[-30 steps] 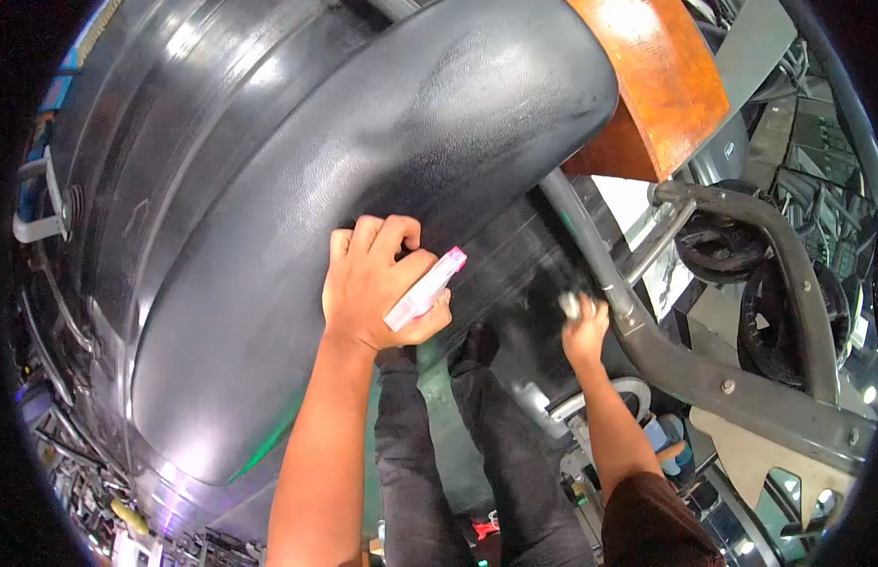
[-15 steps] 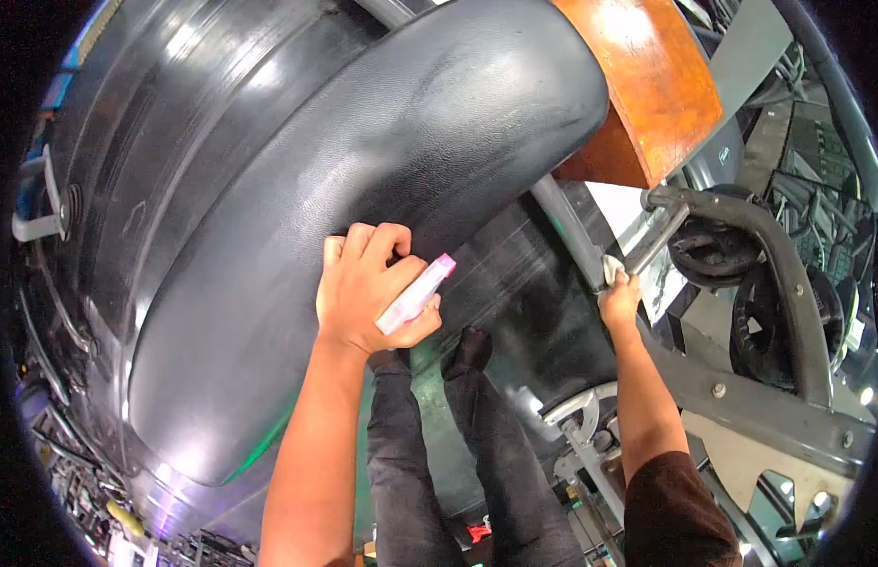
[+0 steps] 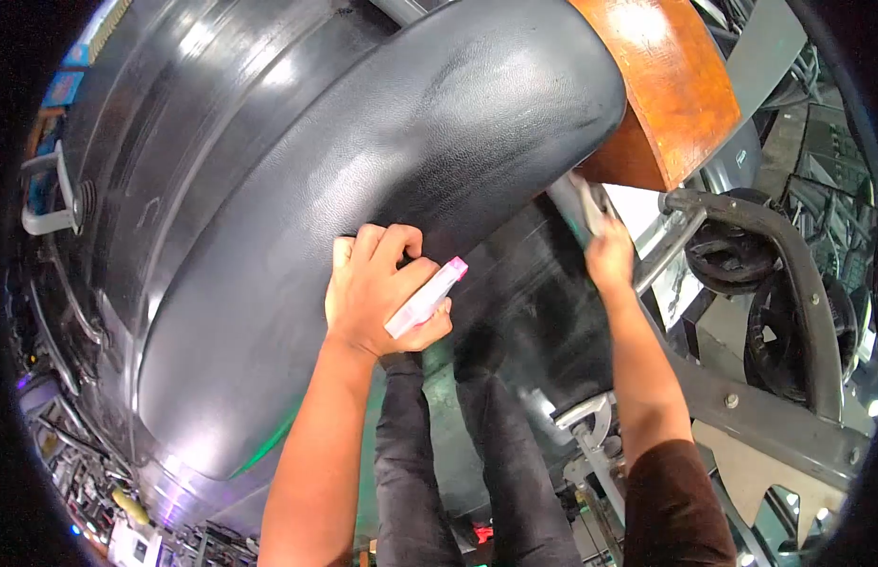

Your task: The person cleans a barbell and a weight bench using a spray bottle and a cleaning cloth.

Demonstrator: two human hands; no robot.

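Note:
My left hand is closed around a spray bottle, with its white and pink spray head pointing up to the right; the body below is hidden by the hand. Just beyond those knuckles lies a long black padded cushion with a grained surface. On the right, my right hand grips a pale cloth, blurred by motion. That cloth is against or close beside a grey metal bar that runs from under the cushion.
A varnished wooden block stands beyond the cushion's right end. Curved grey frame tubing and black weight plates fill the right side. My legs stand on a dark floor. A grey bracket is at far left.
My right hand and the cloth have moved up along the metal bar, toward the cushion. My left hand keeps its grip on the spray bottle. The view has shifted slightly.

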